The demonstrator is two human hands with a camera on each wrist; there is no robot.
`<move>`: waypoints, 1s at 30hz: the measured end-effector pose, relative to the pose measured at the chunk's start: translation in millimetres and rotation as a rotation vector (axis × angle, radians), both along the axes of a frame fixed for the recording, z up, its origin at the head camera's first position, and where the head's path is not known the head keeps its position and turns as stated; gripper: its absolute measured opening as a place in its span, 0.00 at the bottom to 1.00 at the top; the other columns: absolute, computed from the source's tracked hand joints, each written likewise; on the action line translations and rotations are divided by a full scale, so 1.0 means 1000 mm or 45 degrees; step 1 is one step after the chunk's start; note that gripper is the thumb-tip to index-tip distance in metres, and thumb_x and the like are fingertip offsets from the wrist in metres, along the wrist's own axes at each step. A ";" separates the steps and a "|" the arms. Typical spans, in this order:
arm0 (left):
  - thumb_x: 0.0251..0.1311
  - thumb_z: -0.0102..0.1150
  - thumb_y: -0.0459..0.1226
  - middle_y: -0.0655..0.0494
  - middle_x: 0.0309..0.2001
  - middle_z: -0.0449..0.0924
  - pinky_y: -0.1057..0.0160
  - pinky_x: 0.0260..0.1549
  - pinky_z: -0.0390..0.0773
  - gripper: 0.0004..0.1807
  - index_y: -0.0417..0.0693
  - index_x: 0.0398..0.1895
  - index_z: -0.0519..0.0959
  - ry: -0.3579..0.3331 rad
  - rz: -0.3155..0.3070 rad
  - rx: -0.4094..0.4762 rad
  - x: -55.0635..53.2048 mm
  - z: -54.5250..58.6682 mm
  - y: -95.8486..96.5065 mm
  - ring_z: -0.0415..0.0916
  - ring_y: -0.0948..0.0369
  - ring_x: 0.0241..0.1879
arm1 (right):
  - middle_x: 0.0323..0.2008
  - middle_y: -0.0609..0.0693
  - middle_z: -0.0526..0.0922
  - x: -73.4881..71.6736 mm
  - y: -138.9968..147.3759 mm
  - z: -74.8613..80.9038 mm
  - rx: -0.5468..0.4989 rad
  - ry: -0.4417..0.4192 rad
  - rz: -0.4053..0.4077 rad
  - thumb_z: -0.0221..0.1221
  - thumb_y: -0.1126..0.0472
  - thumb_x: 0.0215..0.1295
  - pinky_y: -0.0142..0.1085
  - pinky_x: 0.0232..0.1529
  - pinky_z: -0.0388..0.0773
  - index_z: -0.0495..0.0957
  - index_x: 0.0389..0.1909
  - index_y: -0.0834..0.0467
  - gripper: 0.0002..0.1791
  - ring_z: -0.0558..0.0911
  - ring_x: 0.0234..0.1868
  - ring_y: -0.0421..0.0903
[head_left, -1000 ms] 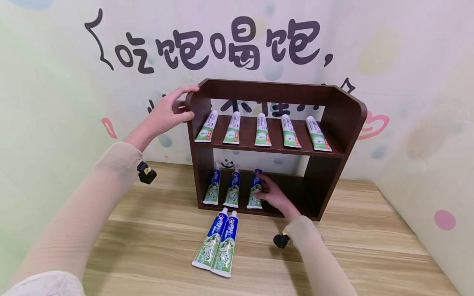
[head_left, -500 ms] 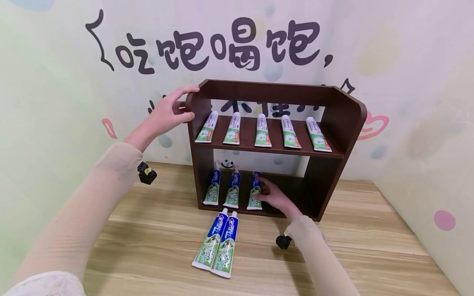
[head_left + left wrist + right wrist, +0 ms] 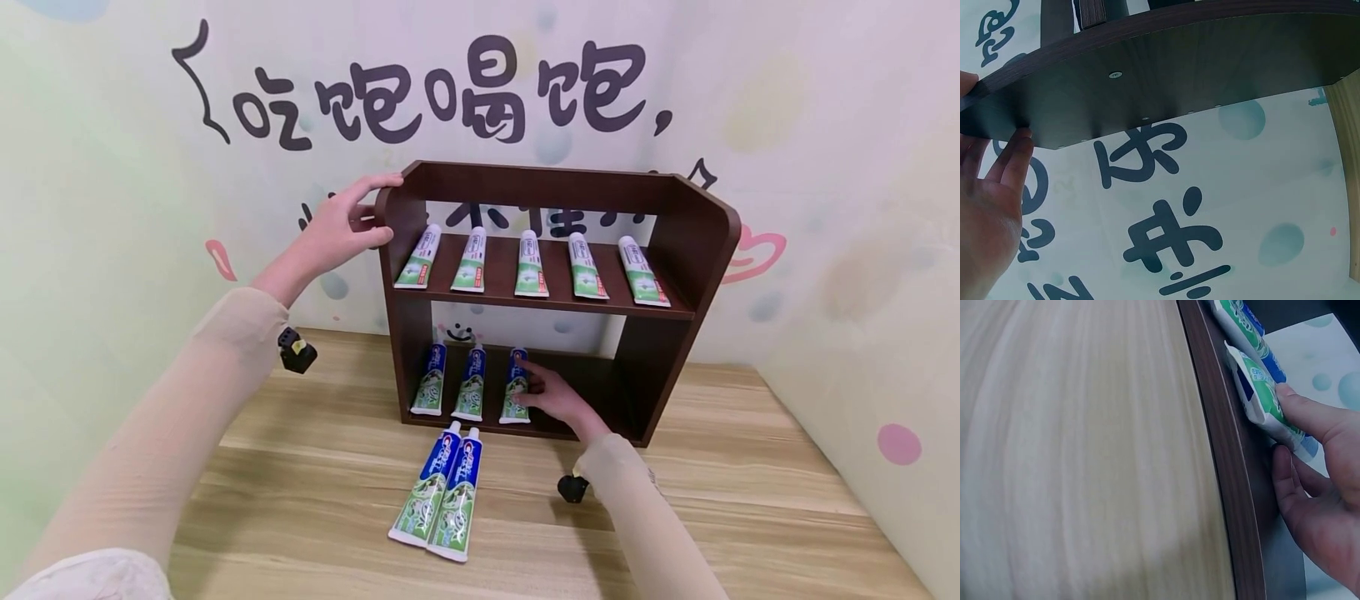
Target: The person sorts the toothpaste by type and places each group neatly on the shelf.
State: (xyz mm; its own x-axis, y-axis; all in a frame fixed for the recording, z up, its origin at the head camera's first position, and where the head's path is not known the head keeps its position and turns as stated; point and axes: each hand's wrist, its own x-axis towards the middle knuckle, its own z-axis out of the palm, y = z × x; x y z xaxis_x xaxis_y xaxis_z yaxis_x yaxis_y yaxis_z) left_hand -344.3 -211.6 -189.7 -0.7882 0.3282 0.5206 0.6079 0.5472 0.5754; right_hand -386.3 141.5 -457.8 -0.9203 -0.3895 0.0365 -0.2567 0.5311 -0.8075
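Note:
My left hand (image 3: 337, 229) holds the upper left side panel of a dark brown two-tier shelf (image 3: 555, 310); in the left wrist view the thumb and fingers (image 3: 1019, 159) lie on opposite faces of that panel. On the lower tier my right hand (image 3: 558, 395) pinches the third blue-and-green toothpaste tube (image 3: 516, 392) at its right side. Thumb and fingers sit at two sides of the tube (image 3: 1266, 394) in the right wrist view. To its left lie two matching tubes, one in the middle (image 3: 471, 387) and one by the panel (image 3: 430, 383), caps toward the back.
Several white-and-green toothpaste tubes (image 3: 531, 267) stand in a row on the upper tier. Two more blue-and-green tubes (image 3: 453, 500) lie side by side on the wooden table (image 3: 300, 500) before the shelf. A wall with black lettering (image 3: 480, 92) rises close behind.
The third tube's capped end has shifted slightly left and down, and my right fingers moved with it. The left hand stays on the shelf panel.

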 end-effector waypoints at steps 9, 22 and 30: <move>0.64 0.57 0.34 0.63 0.75 0.61 0.58 0.58 0.81 0.33 0.59 0.73 0.64 -0.004 0.001 0.002 0.000 0.000 0.000 0.75 0.48 0.63 | 0.59 0.67 0.71 0.004 0.002 0.002 0.006 0.044 0.038 0.65 0.53 0.64 0.47 0.54 0.80 0.57 0.76 0.53 0.42 0.74 0.58 0.59; 0.64 0.57 0.34 0.62 0.76 0.60 0.64 0.55 0.81 0.33 0.56 0.73 0.63 -0.002 -0.002 -0.005 -0.001 -0.001 -0.002 0.75 0.47 0.63 | 0.65 0.68 0.62 0.007 0.001 0.003 0.080 0.061 -0.035 0.65 0.59 0.64 0.53 0.58 0.79 0.61 0.74 0.57 0.39 0.75 0.59 0.63; 0.64 0.57 0.33 0.61 0.76 0.60 0.68 0.54 0.80 0.33 0.55 0.73 0.63 0.001 -0.010 0.001 -0.002 -0.001 -0.002 0.75 0.46 0.63 | 0.66 0.65 0.61 0.006 0.001 0.002 0.078 0.053 -0.039 0.64 0.57 0.65 0.52 0.58 0.79 0.60 0.75 0.53 0.39 0.76 0.60 0.62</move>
